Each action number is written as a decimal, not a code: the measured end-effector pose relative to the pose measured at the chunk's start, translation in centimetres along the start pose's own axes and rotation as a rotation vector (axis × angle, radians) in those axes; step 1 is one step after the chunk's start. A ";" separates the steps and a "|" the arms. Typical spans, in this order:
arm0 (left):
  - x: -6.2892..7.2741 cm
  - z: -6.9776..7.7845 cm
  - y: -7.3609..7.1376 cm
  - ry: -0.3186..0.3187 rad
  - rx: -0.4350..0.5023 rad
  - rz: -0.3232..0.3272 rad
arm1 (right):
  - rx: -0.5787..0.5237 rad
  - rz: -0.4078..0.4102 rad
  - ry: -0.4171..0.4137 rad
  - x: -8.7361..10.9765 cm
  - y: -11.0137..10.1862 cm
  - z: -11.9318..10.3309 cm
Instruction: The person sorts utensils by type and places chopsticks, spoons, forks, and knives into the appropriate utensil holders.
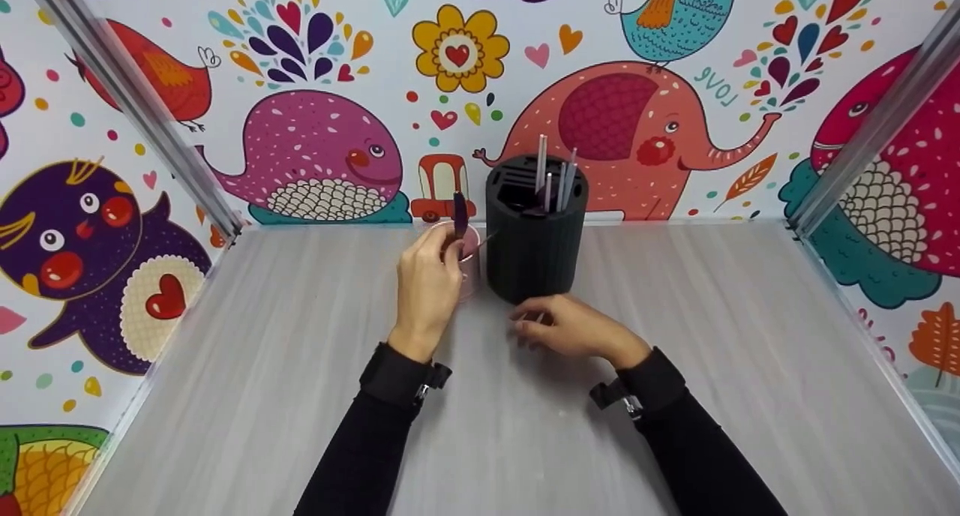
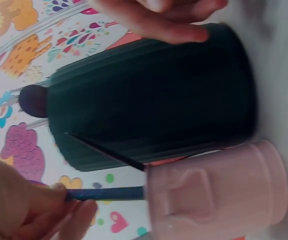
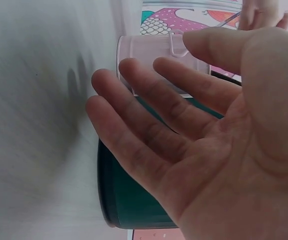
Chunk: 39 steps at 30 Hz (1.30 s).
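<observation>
In the head view my left hand [image 1: 431, 280] is over a pink cup [image 1: 469, 272], pinching a slim dark purple stick [image 1: 460, 214] between thumb and fingers. The left wrist view shows the stick's [image 2: 108, 193] lower end inside the cup [image 2: 234, 192], which has a raised loop on its side. A thinner dark rod [image 2: 106, 152] also leans out of the cup. My right hand [image 1: 570, 327] is low in front of a black ribbed holder [image 1: 534, 253], its fingers loosely spread and holding nothing. In the right wrist view the right palm [image 3: 204, 150] partly hides the holder.
Several thin silvery sticks [image 1: 541, 163] stand in the holder's slotted top. A dark rounded piece [image 2: 33, 100] projects from its top in the left wrist view. Behind is a cartoon-printed wall [image 1: 322, 141]; metal posts [image 1: 142, 103] flank the grey wood-grain tabletop [image 1: 285, 366].
</observation>
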<state>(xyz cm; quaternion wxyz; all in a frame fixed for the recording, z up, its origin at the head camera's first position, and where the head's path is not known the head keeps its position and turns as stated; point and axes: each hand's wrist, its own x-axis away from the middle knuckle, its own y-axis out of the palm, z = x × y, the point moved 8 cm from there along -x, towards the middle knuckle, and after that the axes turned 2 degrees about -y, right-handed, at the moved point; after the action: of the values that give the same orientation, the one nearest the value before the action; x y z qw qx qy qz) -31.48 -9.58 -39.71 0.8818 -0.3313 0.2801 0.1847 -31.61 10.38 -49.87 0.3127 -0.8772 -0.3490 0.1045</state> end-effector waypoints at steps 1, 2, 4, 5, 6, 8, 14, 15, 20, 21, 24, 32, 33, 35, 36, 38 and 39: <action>0.1 -0.2 0.3 -0.007 -0.016 -0.012 | -0.001 -0.001 -0.001 0.1 0.0 0.0; 0.3 -0.4 0.7 -0.013 -0.034 -0.021 | -0.003 -0.003 -0.001 0.1 0.1 0.0; 0.6 -0.6 1.2 -0.019 -0.072 -0.033 | -0.003 -0.008 -0.001 0.3 0.1 0.0; 0.8 -0.6 1.4 -0.020 -0.098 -0.037 | -0.003 -0.010 -0.001 0.3 0.2 0.0; 1.0 -0.7 1.6 -0.022 -0.124 -0.039 | -0.003 -0.011 -0.001 0.3 0.2 0.0; 1.2 -0.8 1.9 -0.028 -0.178 -0.045 | -0.001 -0.008 0.000 0.2 0.2 0.1; 1.7 -1.6 2.7 -0.080 -0.303 -0.099 | 0.005 -0.003 -0.004 0.2 0.4 0.2; 1.7 -1.7 2.7 -0.092 -0.311 -0.110 | 0.005 -0.002 -0.005 0.3 0.4 0.2; 1.7 -1.6 2.1 -0.140 -0.310 -0.136 | 0.014 -0.004 -0.012 0.4 0.5 0.1; 1.6 -1.3 1.8 -0.138 -0.307 -0.131 | 0.015 -0.006 -0.008 0.5 0.5 0.1; 1.3 -0.3 0.9 -0.134 -0.293 -0.122 | 0.015 -0.012 0.005 0.6 0.3 0.0; 1.1 2.6 -0.5 -0.105 -0.281 -0.132 | 0.031 0.029 0.000 0.9 -0.5 0.0; 1.2 2.9 -0.6 -0.097 -0.277 -0.130 | 0.046 0.059 -0.006 1.0 -0.8 -0.2; 1.3 3.5 -1.0 -0.074 -0.269 -0.116 | 0.062 0.132 -0.001 1.2 -1.7 -0.7; 1.4 3.9 -1.2 -0.056 -0.264 -0.104 | 0.070 0.178 0.002 1.3 -2.3 -1.0; 1.6 4.8 -1.8 -0.018 -0.247 -0.080 | 0.083 0.274 0.024 1.8 -3.5 -1.6; 1.7 5.3 -2.0 0.006 -0.240 -0.067 | 0.075 0.318 0.034 2.1 -4.1 -2.0</action>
<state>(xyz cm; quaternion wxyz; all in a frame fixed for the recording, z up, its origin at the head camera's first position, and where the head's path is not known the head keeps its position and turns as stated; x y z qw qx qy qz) -27.18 -7.14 -36.51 0.8406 -0.4442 0.2476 0.1864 -31.55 13.12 -45.66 0.3306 -0.9107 -0.1965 0.1509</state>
